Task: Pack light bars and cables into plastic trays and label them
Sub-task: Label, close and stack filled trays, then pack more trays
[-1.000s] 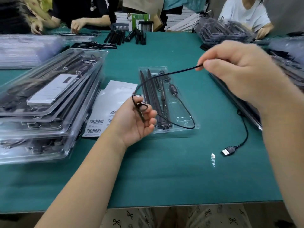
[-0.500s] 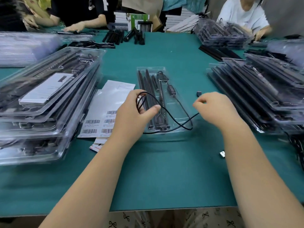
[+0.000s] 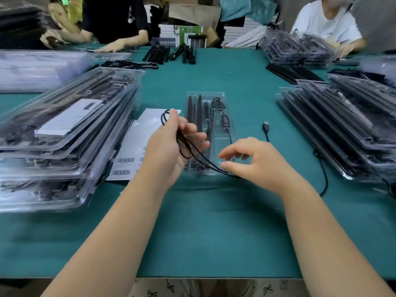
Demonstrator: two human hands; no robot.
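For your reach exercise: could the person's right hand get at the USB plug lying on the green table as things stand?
Probably yes. The USB plug lies bare on the table, just beyond the right hand, with nothing between; that hand would first have to drop the cable.

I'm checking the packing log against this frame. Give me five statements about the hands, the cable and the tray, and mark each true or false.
1. The left hand holds coiled loops of the black cable. True.
2. The USB plug sits inside the clear tray. False: it lies on the green table, to the right of the tray.
3. The right hand pinches the cable near the tray's near end. True.
4. The barcode label sheets lie to the right of the tray. False: they lie to its left, partly behind the left hand.
5. The tray is empty. False: black light bars and an inline controller already lie in it.
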